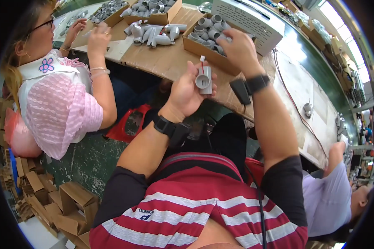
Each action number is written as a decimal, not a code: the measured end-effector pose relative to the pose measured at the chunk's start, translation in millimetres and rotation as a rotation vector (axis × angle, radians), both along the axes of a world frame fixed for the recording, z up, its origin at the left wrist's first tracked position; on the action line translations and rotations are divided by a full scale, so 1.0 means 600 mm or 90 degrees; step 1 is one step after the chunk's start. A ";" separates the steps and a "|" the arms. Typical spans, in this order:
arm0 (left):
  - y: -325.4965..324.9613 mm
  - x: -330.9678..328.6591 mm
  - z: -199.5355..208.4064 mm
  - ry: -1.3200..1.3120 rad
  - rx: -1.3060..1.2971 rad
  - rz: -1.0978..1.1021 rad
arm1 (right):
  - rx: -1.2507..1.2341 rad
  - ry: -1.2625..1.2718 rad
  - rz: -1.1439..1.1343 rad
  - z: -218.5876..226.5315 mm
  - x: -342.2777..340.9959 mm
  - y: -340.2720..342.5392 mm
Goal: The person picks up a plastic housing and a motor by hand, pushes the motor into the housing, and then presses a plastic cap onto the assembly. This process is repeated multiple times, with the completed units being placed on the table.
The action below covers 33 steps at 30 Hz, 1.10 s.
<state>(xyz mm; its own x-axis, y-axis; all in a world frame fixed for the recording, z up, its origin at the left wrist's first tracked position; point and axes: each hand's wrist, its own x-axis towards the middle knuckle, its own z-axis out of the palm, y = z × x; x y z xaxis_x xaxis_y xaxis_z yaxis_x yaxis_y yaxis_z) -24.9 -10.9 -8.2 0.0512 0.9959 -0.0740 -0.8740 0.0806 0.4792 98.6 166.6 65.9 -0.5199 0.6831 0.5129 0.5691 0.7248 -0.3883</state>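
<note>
My left hand [183, 93] is turned palm up and holds a grey plastic pipe-shaped housing [203, 85], its round opening showing. A small white connector [202, 59] on a red wire sticks up from the housing. Over the right side of a cardboard box [201, 51], my right hand [240, 50] has its fingers curled down among grey cup-shaped parts [200, 30]. Whatever is between those fingertips is hidden.
Several grey pipe-shaped parts [156, 35] lie on the cardboard-covered table [153, 57]. More boxes of grey parts [149, 17] stand farther back. A perforated white box [257, 25] is behind my right hand. Cables cross the table at right. Co-workers [64, 103] sit either side.
</note>
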 end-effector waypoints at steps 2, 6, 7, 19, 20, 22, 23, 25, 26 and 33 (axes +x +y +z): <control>-0.002 -0.014 0.001 0.003 0.025 0.034 | -0.004 -0.093 -0.029 -0.001 -0.051 0.026; -0.008 -0.028 0.002 0.036 0.020 0.069 | -0.009 -0.235 -0.103 -0.009 -0.094 0.067; -0.011 -0.033 0.000 0.030 0.011 0.074 | -0.014 -0.260 -0.120 -0.012 -0.100 0.067; -0.015 -0.026 -0.010 0.089 -0.041 0.111 | -0.544 0.490 0.287 -0.051 0.080 -0.167; -0.014 -0.025 -0.013 0.151 -0.051 0.122 | -0.544 0.493 0.281 -0.062 0.087 -0.170; -0.014 -0.016 -0.018 0.215 -0.061 0.128 | -0.610 0.443 0.282 -0.077 0.100 -0.178; -0.016 -0.011 -0.019 0.211 -0.037 0.133 | -0.643 0.419 0.283 -0.080 0.105 -0.182; -0.019 -0.002 -0.021 0.203 0.010 0.146 | -0.667 0.434 0.289 -0.082 0.113 -0.187; -0.019 0.003 -0.020 0.204 0.010 0.142 | -0.692 0.446 0.300 -0.083 0.116 -0.189; -0.027 0.010 -0.010 0.159 0.007 0.056 | -0.714 0.399 0.277 -0.094 0.135 -0.182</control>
